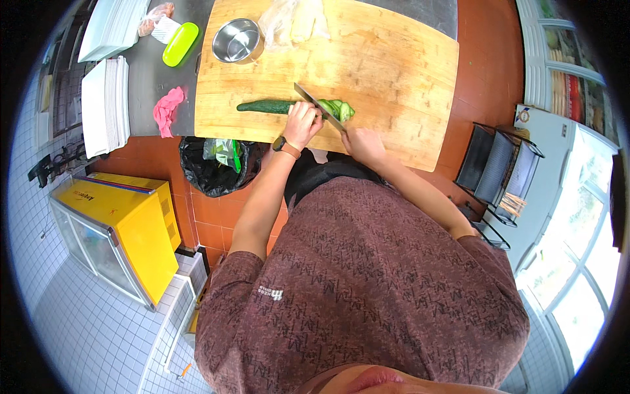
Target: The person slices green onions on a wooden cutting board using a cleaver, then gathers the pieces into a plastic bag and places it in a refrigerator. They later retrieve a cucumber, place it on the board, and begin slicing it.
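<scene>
A dark green cucumber (264,106) lies lengthwise on the wooden cutting board (400,79), close to its near edge. My left hand (304,123) presses on it with bent fingers near the cut end. In my right hand (365,145) is the handle of a kitchen knife (319,105); its blade slants across the cucumber, just right of my left fingertips. Several pale green cucumber slices (342,108) lean together on the blade's right side. Whether the edge touches the board is hidden.
At the board's far left stands a round metal bowl (237,41), beside clear plastic bags (295,23) with pale contents. Left of the board are a pink cloth (168,110), a lime-green case (180,44) and stacked white trays (105,105). A black-lined bin (203,174) sits below.
</scene>
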Motion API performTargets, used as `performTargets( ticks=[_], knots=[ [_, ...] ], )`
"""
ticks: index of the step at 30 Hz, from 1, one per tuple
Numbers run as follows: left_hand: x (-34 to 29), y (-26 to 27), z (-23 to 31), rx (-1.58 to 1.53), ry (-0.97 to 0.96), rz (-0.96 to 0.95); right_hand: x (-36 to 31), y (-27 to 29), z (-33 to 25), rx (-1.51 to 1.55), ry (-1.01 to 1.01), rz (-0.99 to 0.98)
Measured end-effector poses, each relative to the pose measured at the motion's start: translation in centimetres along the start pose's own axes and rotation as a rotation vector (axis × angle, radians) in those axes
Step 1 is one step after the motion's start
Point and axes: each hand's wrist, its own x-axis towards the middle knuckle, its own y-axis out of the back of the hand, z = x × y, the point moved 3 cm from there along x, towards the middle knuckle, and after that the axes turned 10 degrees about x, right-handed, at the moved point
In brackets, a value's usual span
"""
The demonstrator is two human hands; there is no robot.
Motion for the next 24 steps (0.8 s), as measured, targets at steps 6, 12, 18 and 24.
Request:
performTargets(
  ticks=[6, 12, 18, 24],
  knots=[
    [0.2, 1.9, -1.1, 0.097, 0.007, -0.005, 1.2, -2.9, 1.8, -0.03, 0.019, 0.035],
    [1.1, 2.2, -1.1, 0.099, -0.03, -0.049, 0.7, -1.0, 0.4, 0.007, 0.026, 0.059],
    [0.3, 1.7, -1.5, 0.108, -0.02, -0.046, -0.6, 0.6, -1.0, 0.019, 0.037, 0.033],
    [0.8, 1.8, -1.1, 0.077, -0.01, -0.031, 1.2, -1.6, -0.3, 0.025, 0.021, 0.058]
  ],
)
